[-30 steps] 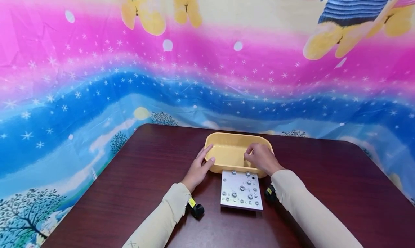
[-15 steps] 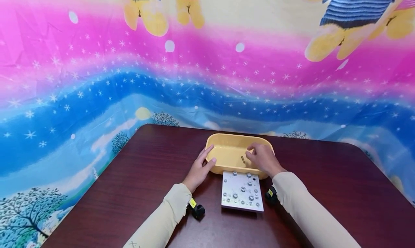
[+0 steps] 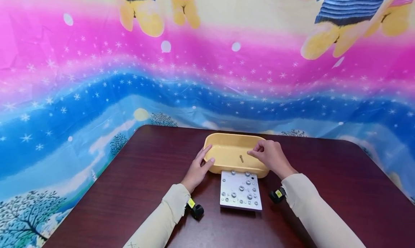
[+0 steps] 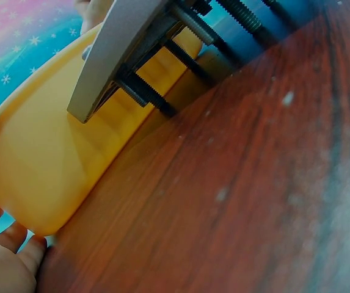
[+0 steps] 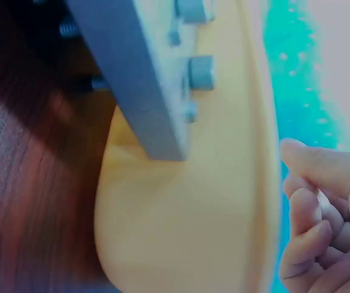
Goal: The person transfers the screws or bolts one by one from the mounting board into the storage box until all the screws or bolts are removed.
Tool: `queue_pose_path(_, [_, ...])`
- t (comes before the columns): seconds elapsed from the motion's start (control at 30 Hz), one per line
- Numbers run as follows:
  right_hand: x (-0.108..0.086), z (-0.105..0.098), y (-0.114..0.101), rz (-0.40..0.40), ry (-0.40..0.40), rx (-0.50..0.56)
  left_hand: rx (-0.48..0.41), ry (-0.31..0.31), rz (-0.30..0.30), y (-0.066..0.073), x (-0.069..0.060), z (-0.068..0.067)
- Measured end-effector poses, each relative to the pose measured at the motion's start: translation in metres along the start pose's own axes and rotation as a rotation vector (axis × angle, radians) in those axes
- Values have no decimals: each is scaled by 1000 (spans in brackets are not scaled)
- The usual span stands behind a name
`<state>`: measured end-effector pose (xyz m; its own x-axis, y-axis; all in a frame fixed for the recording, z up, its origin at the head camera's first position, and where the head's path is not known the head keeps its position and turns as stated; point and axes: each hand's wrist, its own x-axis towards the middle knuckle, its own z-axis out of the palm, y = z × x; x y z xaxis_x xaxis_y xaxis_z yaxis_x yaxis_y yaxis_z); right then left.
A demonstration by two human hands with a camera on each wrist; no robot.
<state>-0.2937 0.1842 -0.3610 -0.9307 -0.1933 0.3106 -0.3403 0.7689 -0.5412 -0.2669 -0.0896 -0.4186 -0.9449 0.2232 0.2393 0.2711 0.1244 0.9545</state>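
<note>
A yellow plastic tray (image 3: 223, 168) stands on the table, with a small brass-coloured screw (image 3: 241, 158) lying inside. My left hand (image 3: 194, 172) grips the tray's left end; its thumb (image 3: 210, 162) lies over the rim, and other fingers (image 4: 31, 253) curl by the outer wall in the left wrist view. Over the tray's right side hovers my right hand (image 3: 272, 156). Its fingers (image 5: 306, 241) are loosely curled in the right wrist view, and nothing shows between them. A silver metal plate (image 3: 236, 201) with several socket-head bolts sits against the tray's near side.
The plate stands raised on bolt shanks (image 4: 141, 88), seen from below in the left wrist view. Dark reddish wood makes up the table (image 3: 155, 158). A printed cloth backdrop (image 3: 181, 86) hangs behind it. Black wrist cameras (image 3: 196, 210) sit near both cuffs.
My right hand has let go of the screw, which now lies on the tray's floor. It has then moved up and right, away from the screw. The left hand has stayed in place.
</note>
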Motion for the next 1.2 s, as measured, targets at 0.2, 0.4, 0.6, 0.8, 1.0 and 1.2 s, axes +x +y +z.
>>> queue_pose_path(0.2, [-20,-10,-11,-49,-65,-36,-2,-4,3,1,0,0])
queue_pose_path(0.4, [-38,-22,-22,-93,-159,-68,-6,-1,9,4,-1,2])
queue_pose_path(0.6, [-53,-32,-33,-141,-330,-59,10,-1,-2,6,-2,2])
queue_pose_path(0.8, [-61,-32,-41,-209,-534,-42,15,8,-11,6,-1,-1])
queue_pose_path(1.0, [-65,-27,-44,-222,-550,-65,13,-5,-5,5,-1,-2])
queue_pose_path(1.2, [-69,-19,-44,-156,-552,-91,-3,-7,-3,4,0,0])
